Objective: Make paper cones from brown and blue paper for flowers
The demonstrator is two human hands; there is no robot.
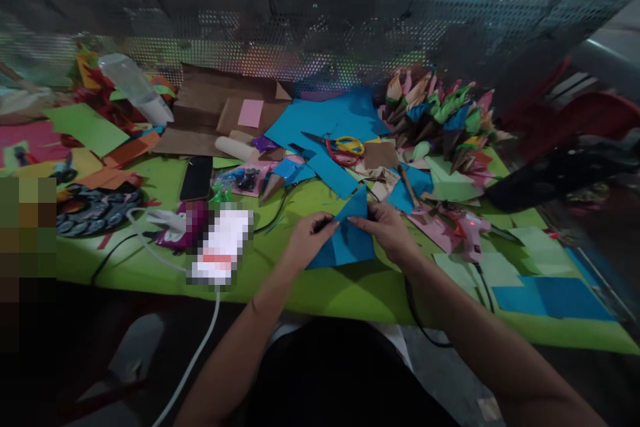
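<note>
A blue sheet of paper (353,243), creased with one corner pointing up, is between my two hands just above the green table top (280,283). My left hand (315,237) pinches its left edge, thumb on the near face. On the other side, my right hand (387,230) grips the right edge with the thumb laid across the front; its other fingers go behind the paper. Beyond the sheet lie more blue paper (333,170) and scissors (345,149) with red and yellow handles.
A pink glue gun (473,237) with a lit red light lies to the right, its cable trailing down. Paper cones (440,107) crowd the back right. On the left are a dark phone (197,178), a blurred-out phone (223,247) on a white cable, and a purple power strip (185,223).
</note>
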